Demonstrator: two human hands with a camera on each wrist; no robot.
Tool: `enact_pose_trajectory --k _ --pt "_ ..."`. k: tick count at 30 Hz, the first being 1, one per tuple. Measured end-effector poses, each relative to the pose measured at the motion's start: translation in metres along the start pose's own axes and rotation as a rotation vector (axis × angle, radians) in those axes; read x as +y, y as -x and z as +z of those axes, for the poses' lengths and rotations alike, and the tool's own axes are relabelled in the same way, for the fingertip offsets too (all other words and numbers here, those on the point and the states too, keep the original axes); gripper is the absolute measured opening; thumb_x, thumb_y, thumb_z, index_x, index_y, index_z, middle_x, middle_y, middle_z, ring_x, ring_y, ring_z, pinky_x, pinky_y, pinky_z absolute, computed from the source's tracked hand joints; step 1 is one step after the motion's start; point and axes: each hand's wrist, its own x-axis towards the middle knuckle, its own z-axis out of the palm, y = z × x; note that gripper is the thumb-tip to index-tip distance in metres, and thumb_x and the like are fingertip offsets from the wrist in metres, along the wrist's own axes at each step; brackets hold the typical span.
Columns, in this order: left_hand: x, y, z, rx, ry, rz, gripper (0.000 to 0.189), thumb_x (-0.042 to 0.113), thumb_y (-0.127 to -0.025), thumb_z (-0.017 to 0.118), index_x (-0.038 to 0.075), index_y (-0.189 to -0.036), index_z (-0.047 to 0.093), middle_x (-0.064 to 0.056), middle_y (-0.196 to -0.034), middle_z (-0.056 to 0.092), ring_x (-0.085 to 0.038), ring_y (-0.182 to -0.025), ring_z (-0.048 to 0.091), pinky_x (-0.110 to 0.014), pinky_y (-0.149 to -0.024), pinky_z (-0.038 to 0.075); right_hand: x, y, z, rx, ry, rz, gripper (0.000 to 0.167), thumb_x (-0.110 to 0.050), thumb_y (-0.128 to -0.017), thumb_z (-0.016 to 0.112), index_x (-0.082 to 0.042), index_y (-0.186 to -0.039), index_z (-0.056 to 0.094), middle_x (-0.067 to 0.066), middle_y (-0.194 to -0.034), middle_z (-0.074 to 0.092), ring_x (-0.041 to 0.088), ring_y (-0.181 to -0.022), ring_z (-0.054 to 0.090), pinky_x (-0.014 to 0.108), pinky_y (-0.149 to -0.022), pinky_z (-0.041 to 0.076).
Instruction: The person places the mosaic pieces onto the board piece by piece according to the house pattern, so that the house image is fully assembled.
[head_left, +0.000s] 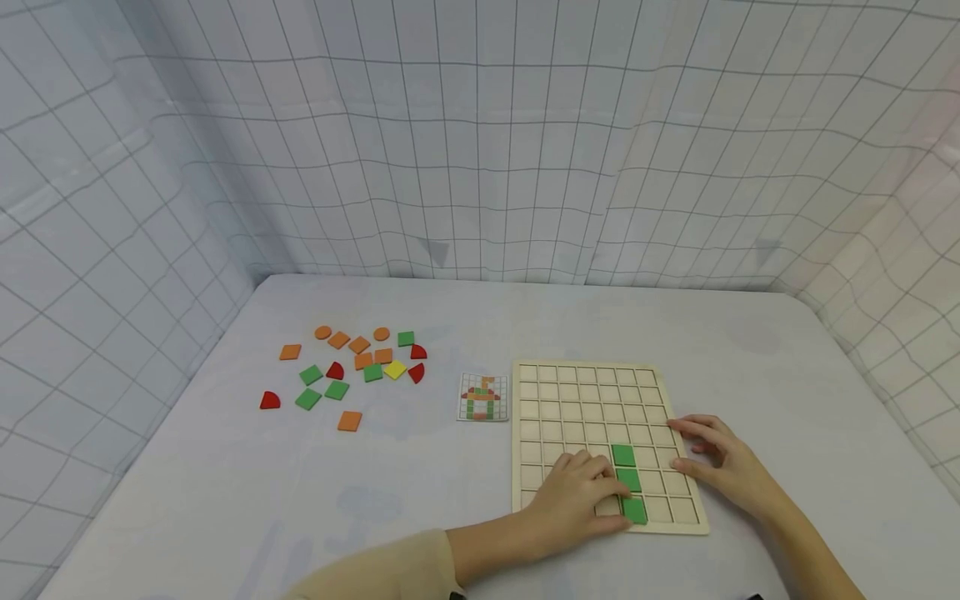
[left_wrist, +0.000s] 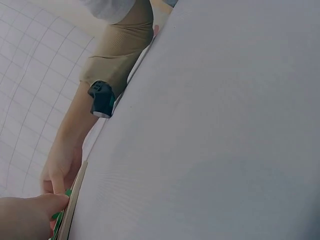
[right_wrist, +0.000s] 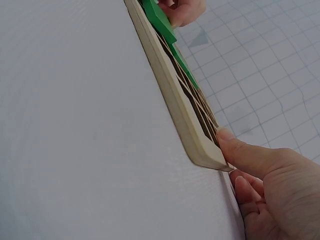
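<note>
The fingers and thumb of the left hand pinched the nearest green tile, with the forefinger and thumb parted across it and the other fingers bent close together. That tile was at the 5 o'clock part of the pale wooden board, in the row closest to the person; the right wrist view showed it tilted, standing partly proud of the board's frame. The left hand itself covered the board's 7 o'clock portion. Two more green tiles lay in the grid toward 12 o'clock from the pinched one, in the same column.

At 3 o'clock, the right hand gripped the board's edge, its thumb and forefinger spread apart along the rim and the remaining fingers curled in beneath.

A small pattern card lay just beside the board at 10 o'clock. Well beyond it in that same direction, loose pieces were scattered over the white tabletop: orange squares, orange discs, green squares, red quarter-circles and one yellow square. Behind everything, at 12 o'clock, hung a white grid-lined curtain. A beige sleeve covered part of the left forearm.
</note>
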Motion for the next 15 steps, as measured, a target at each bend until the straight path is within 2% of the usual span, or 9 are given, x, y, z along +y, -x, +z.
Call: enact_pose_trajectory --k 6,15 --pt "0.0008 -0.0021 0.0027 -0.009 -0.007 -0.028 0.027 0.047 -0.081 0.063 0.028 -0.100 0.068 0.015 -0.093 0.052 0.000 -0.083 0.039 -0.016 -0.077 0.029 -0.0007 0.0005 -0.0004 -0.008 0.001 0.005 0.051 -0.005 -0.076 0.072 -0.001 -0.123 0.054 0.006 -0.119 0.044 -0.003 -0.099 0.045 0.007 -0.079 0.037" --pt "-0.0001 -0.0023 0.0042 0.010 -0.005 -0.031 0.023 0.044 -0.080 0.064 0.028 -0.097 0.067 0.014 -0.091 0.051 -0.001 -0.083 0.040 -0.016 -0.078 0.031 0.0007 0.0006 0.0005 0.001 0.015 0.004 0.052 -0.001 -0.073 0.073 -0.001 -0.122 0.055 0.007 -0.119 0.044 -0.003 -0.097 0.046 0.007 -0.078 0.036"
